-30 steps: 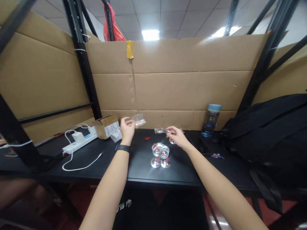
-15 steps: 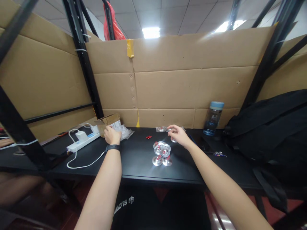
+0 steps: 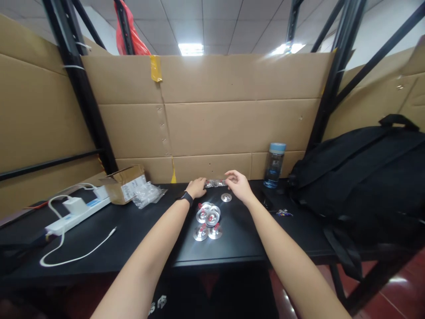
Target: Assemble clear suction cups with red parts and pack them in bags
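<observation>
My left hand (image 3: 197, 188), with a dark band on its wrist, lies low over the tabletop, fingers stretched toward the left end of a row of clear-bagged metal discs (image 3: 217, 183). At that row's right end is my right hand (image 3: 239, 187), its fingers curved and apart; whether it touches the bag I cannot tell. One bare finger cymbal (image 3: 226, 197) rests on the table just below my right hand. Closer to me, several shiny finger cymbals with red loops (image 3: 211, 217) overlap in a loose cluster.
An opened cardboard box (image 3: 124, 186) and crumpled clear plastic bags (image 3: 148, 195) stand at left, beside a white power strip (image 3: 78, 217) and cable. A water bottle (image 3: 275, 166), small keychain-like item (image 3: 284, 213) and black backpack (image 3: 361, 181) are at right. Cardboard panels (image 3: 212, 128) wall the back.
My left hand has left the box and plastic bags and moved right to the bagged row. The cymbal by my right hand now lies apart from it. The camera view has turned right.
</observation>
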A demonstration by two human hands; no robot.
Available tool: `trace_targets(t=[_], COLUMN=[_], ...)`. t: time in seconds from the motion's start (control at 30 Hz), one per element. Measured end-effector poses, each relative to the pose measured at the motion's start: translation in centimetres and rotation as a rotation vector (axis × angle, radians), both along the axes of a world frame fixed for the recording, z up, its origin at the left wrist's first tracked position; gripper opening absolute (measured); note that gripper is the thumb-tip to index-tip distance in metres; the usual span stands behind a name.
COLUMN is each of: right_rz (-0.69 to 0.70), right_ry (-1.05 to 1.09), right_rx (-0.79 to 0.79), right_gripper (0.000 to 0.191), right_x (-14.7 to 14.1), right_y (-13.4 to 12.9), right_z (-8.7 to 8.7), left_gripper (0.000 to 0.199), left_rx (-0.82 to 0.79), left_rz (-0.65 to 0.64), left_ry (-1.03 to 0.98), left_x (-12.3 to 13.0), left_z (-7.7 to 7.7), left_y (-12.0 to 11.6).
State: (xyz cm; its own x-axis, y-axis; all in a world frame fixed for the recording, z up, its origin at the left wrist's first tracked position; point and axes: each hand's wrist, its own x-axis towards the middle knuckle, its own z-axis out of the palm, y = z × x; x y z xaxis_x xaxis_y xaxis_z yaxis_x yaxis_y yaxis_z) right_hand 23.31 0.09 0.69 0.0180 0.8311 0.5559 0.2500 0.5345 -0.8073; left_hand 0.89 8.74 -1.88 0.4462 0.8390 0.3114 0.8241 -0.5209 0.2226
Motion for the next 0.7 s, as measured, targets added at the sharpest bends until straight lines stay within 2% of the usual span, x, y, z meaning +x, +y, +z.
trace_targets(t=[0.13,0.3,0.43,0.57,0.63,0.7], right_rz=[-0.007,-0.014,-0.026,-0.037,-0.042,0.030], right_ry=[-0.044,-0.096,-0.171,-0.264,-0.267,-0.245], right_rx=[-0.011,0.023,0.054,0.086,0.101,0.074], right_gripper=[0.030,0.025,0.018,0.021,0.029,0.037], right_x=[0.4,-0.3,-0.9,-1.3,-1.5,-1.7], right_y=[0.1,-0.2,-0.4,-0.3,-0.2,-0.3], right_z=[-0.1,0.1,0.0,-0.7,-1.0,-1.2], left_gripper=[0.038,0.019,0.024,0.025,0.026,0.028], left_rx=[-0.052,-0.059,0.000,0.101,0.065,0.004], left_rz=[0.022,-0.032,-0.090,-0.157,-0.201,-0.260], left_ry=[-0.050,-0.078,-0.087,-0.367,-0.496,-0.557], left_x=[2.0,1.2,-0.3,-1.4,-1.7,-1.8], left_z=[-1.1,-0.6,0.8,2.0,2.6,3.1], left_y=[2.5,2.2,0.5,-2.3,-4.2,-6.0])
